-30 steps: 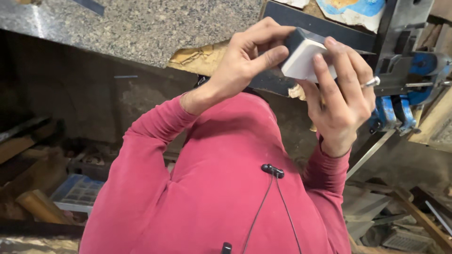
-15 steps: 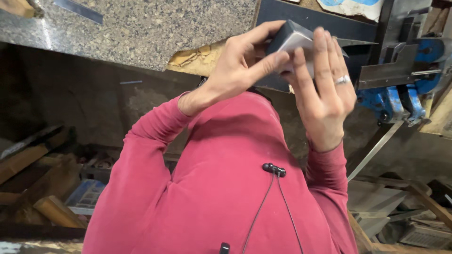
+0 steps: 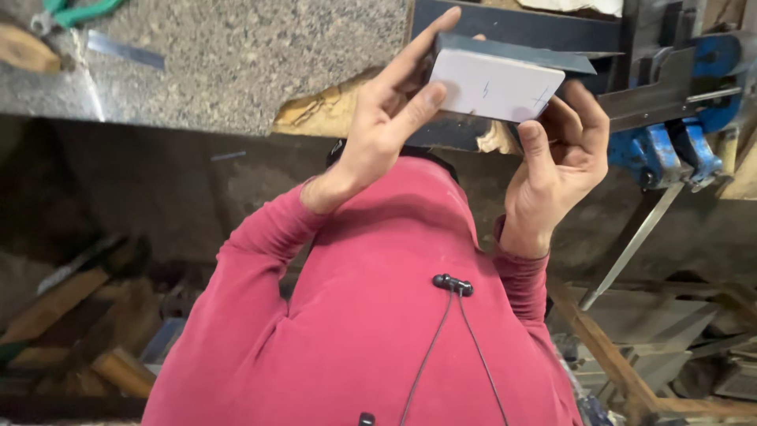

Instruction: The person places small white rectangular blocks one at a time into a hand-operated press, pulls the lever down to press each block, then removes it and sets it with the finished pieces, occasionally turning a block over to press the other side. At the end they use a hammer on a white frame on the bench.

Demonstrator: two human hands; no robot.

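Head view shows both hands raised above the granite table (image 3: 236,55): the left hand (image 3: 386,126) and right hand (image 3: 564,158) each close their fingers around opposite ends of a white block (image 3: 493,83), near a blue vise (image 3: 670,146).

Both hands (image 3: 473,134) raised — fingers clasped

Block (image 3: 495,85) between both hands, vise (image 3: 678,142) to its right.

Green-handled pliers (image 3: 75,14) cut off above
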